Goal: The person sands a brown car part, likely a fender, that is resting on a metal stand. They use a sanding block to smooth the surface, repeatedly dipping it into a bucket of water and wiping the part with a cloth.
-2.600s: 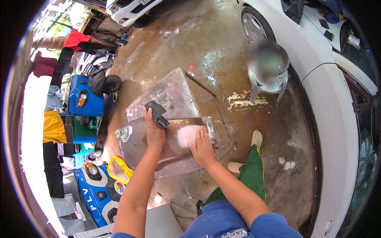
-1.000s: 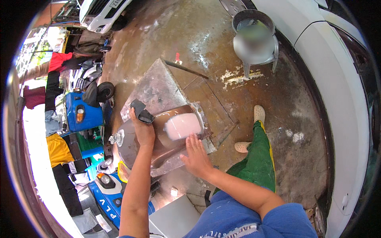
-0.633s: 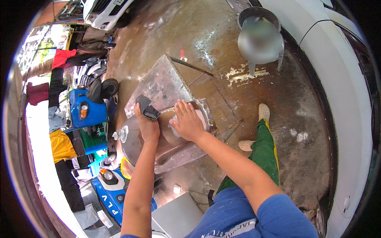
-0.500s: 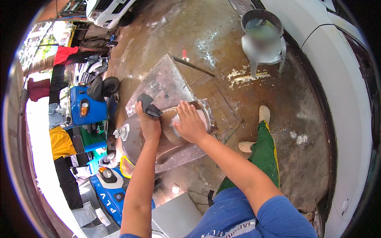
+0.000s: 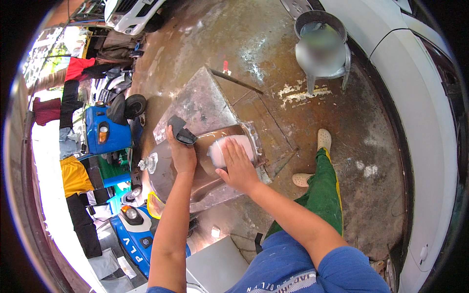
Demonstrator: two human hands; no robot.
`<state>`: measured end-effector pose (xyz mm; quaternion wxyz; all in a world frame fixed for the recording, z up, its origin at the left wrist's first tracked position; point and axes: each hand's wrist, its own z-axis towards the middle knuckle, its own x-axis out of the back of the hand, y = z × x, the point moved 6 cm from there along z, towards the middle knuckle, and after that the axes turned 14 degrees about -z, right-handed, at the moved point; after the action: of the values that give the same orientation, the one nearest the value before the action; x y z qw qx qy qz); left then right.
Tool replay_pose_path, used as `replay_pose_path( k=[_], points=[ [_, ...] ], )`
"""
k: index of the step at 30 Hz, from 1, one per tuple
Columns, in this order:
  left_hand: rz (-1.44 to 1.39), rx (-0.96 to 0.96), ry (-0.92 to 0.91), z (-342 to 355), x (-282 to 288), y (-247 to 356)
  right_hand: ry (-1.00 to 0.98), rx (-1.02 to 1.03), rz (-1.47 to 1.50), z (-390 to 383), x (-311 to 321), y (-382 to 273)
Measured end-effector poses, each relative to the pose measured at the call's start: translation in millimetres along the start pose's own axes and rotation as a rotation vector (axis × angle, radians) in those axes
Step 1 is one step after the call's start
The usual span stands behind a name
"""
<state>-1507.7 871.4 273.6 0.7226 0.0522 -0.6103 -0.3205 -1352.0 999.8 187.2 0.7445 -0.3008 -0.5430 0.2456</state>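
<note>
A brown, glossy curved panel lies before me on a worn metal-topped stand. Toward its right end is a smooth pale pinkish-white patch that looks like filler. My right hand rests flat across this patch, fingers extended, with nothing visible in it. My left hand grips a folded black sheet, probably sandpaper, above the panel's far side. Part of the patch is hidden under my right fingers. A crumpled whitish clump sits at the panel's left edge.
A dark tub stands on a grey stool at the far right. Along the right side runs a white car. Blue vehicles and hanging clothes line the left. Thin metal rods extend from the stand over the stained floor.
My right hand has slid nearer to me across the panel, uncovering more of the pale patch. My left hand keeps hold of the black sheet with almost no movement.
</note>
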Motion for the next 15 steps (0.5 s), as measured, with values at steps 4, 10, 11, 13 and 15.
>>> replay_pose_path(
  k=[4,10,11,13,15],
  points=[
    [0.024,-0.041,0.004,0,1,1,-0.021,0.008,-0.012,-14,1,-3],
    [0.049,-0.04,0.019,0,0,1,-0.053,0.03,0.062,-38,2,-5],
    [0.043,-0.049,0.022,0,1,1,-0.057,0.03,0.065,-41,2,-6],
    [0.029,-0.067,0.026,0,1,2,-0.065,0.029,0.068,-46,5,-7],
    [0.031,-0.026,0.013,-1,0,1,-0.088,0.036,0.047,-52,7,-8]
  ],
)
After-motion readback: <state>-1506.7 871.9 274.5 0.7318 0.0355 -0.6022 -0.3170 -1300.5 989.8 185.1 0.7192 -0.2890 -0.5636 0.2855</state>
